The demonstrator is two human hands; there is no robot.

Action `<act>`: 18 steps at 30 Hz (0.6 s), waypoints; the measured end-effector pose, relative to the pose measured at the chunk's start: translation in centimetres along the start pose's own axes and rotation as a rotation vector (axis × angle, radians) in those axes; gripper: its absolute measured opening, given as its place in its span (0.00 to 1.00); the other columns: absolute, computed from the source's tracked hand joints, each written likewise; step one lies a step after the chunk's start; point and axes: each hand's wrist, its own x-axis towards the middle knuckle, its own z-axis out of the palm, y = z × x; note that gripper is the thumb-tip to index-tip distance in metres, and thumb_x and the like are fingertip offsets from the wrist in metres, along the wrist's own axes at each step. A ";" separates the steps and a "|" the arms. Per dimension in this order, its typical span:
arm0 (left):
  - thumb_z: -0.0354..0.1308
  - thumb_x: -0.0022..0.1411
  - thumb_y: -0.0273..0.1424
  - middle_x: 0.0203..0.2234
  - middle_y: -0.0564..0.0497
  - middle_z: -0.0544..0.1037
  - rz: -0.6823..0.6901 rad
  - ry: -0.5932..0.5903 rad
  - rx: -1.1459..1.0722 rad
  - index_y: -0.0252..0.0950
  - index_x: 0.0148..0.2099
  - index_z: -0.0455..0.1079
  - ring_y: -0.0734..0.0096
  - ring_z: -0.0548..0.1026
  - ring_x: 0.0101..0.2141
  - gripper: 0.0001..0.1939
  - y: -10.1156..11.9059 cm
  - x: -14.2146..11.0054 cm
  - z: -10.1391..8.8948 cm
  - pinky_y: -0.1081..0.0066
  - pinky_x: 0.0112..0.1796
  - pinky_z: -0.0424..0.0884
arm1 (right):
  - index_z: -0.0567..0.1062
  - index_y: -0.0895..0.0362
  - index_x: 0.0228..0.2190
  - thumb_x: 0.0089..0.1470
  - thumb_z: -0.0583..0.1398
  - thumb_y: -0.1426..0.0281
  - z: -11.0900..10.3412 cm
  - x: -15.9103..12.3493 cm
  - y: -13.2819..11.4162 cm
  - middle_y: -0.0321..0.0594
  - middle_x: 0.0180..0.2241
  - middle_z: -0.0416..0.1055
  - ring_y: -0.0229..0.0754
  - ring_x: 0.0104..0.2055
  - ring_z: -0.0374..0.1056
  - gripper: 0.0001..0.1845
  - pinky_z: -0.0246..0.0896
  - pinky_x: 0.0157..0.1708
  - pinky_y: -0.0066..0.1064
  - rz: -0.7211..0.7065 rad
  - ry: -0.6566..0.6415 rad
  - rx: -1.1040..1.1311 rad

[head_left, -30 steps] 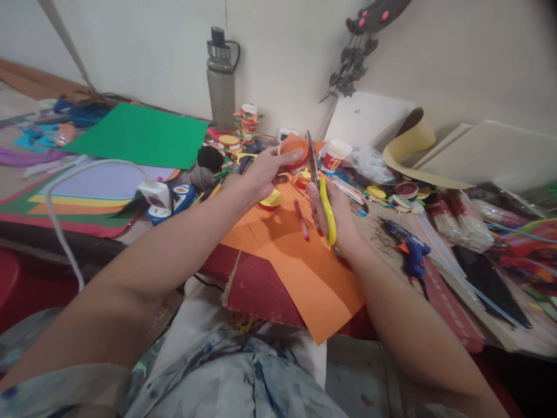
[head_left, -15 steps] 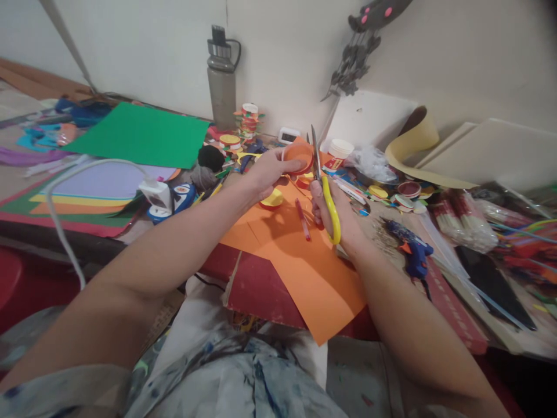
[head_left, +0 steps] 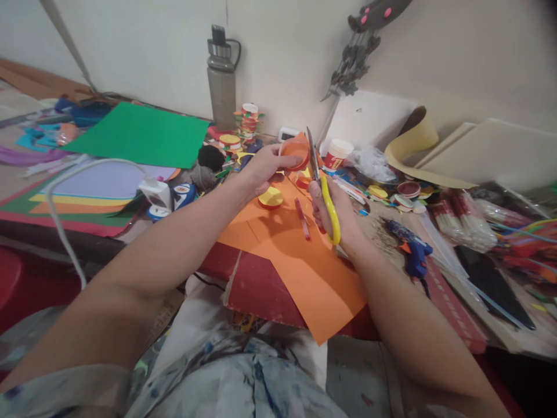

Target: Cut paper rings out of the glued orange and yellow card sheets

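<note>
Pinched in my left hand [head_left: 266, 166] is a round orange piece [head_left: 292, 152] with a pale rim, apparently paper; its far edge meets the scissor blades. My right hand [head_left: 333, 208] is wrapped round yellow-handled scissors [head_left: 329, 209], whose blades point up and away from me. The blades look almost together against the piece's right side. Below both hands lie orange paper sheets [head_left: 315, 284], with a red pen [head_left: 303, 219] on top. A yellow-topped disc [head_left: 270, 198] sits just under my left hand.
A grey water bottle [head_left: 221, 87] stands by the wall, near a stack of small cups [head_left: 249, 121]. Green paper [head_left: 143, 134] lies at left. On the right are a white-and-red cup [head_left: 337, 155], a blue glue gun [head_left: 415, 252] and a dark flat slab [head_left: 494, 287].
The orange piece and my left hand have shifted slightly left. The scissor blades have tilted left and drawn closer together.
</note>
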 end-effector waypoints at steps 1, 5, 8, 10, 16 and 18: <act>0.74 0.51 0.24 0.26 0.55 0.76 0.003 0.002 -0.002 0.36 0.33 0.72 0.82 0.65 0.23 0.13 0.0 0.0 0.0 0.76 0.24 0.51 | 0.69 0.49 0.39 0.69 0.60 0.33 0.0 0.0 -0.1 0.30 0.25 0.59 0.38 0.24 0.53 0.32 0.50 0.22 0.31 0.000 -0.001 -0.006; 0.73 0.51 0.23 0.25 0.55 0.75 0.003 0.017 0.007 0.36 0.33 0.71 0.83 0.63 0.23 0.12 0.2 -0.1 0.1 0.77 0.23 0.51 | 0.67 0.49 0.37 0.69 0.60 0.33 0.0 -0.1 -0.3 0.31 0.26 0.60 0.38 0.25 0.54 0.32 0.50 0.23 0.31 -0.008 0.010 -0.027; 0.73 0.52 0.22 0.24 0.56 0.73 -0.006 0.032 0.011 0.36 0.32 0.70 0.83 0.62 0.22 0.13 0.3 -0.1 0.1 0.77 0.23 0.51 | 0.66 0.49 0.36 0.69 0.60 0.35 0.0 -0.1 -0.4 0.31 0.26 0.61 0.38 0.25 0.55 0.31 0.50 0.22 0.30 -0.013 0.020 -0.032; 0.73 0.52 0.22 0.24 0.57 0.73 -0.008 0.037 0.009 0.36 0.32 0.70 0.83 0.62 0.22 0.14 0.3 0.0 -0.1 0.77 0.22 0.51 | 0.66 0.49 0.36 0.69 0.61 0.36 0.0 -0.2 -0.6 0.31 0.26 0.61 0.38 0.24 0.55 0.30 0.50 0.22 0.29 0.004 0.009 -0.028; 0.73 0.55 0.24 0.26 0.56 0.77 0.006 0.035 0.000 0.36 0.35 0.73 0.82 0.67 0.23 0.11 -0.2 0.9 -0.9 0.76 0.24 0.55 | 0.65 0.49 0.34 0.70 0.62 0.37 0.1 -0.7 -1.7 0.31 0.25 0.61 0.37 0.23 0.56 0.30 0.52 0.19 0.29 0.031 -0.003 -0.040; 0.74 0.55 0.24 0.27 0.55 0.78 0.008 0.022 -0.014 0.36 0.36 0.75 0.82 0.69 0.23 0.11 -0.4 0.9 -0.9 0.76 0.25 0.56 | 0.65 0.49 0.35 0.70 0.61 0.36 0.2 -0.8 -2.0 0.31 0.25 0.62 0.37 0.22 0.57 0.30 0.54 0.18 0.29 0.040 -0.037 -0.009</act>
